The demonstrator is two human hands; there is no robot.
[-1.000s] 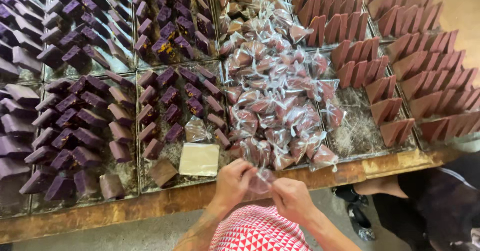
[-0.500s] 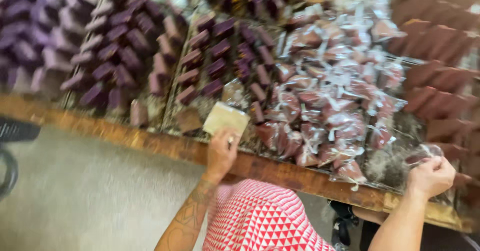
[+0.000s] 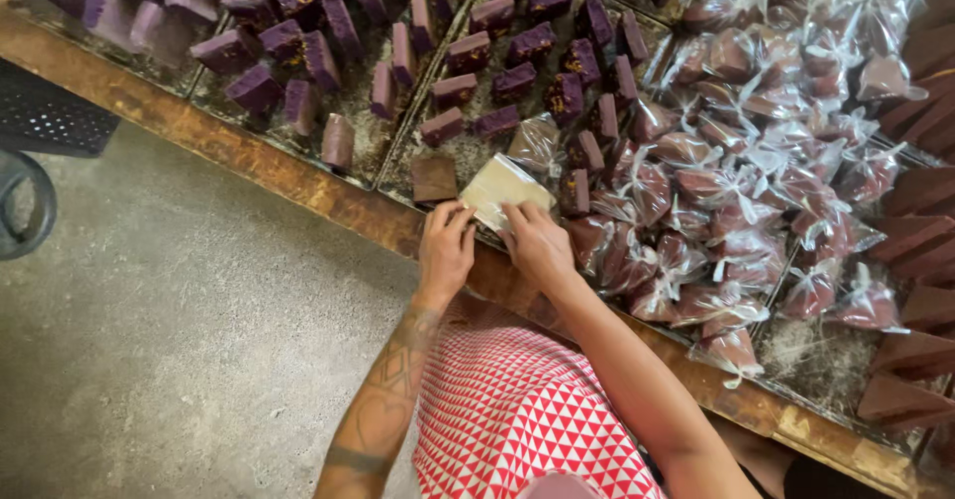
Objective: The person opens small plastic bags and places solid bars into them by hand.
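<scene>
A pale, flat square stack of clear bags (image 3: 502,189) lies at the near edge of a wire tray (image 3: 398,176), beside a brown soap bar (image 3: 434,177). My left hand (image 3: 446,250) pinches the stack's left near corner. My right hand (image 3: 537,245) has its fingertips on the stack's near edge, next to the left hand. Purple soap bars (image 3: 468,51) stand in rows on the trays beyond. A heap of brown bars wrapped in tied clear bags (image 3: 756,171) lies just right of my right hand.
The trays rest on a worn wooden bench edge (image 3: 249,166). Bare brown bars (image 3: 920,250) lie at the far right. A concrete floor (image 3: 179,340) and a dark basket (image 3: 50,111) are at the left. My red-and-white patterned clothing (image 3: 517,419) is below.
A second ago both hands held a wrapped bar at the bench edge. The right hand set it off to the right while the left reached the pale stack. Now both hands meet at the stack.
</scene>
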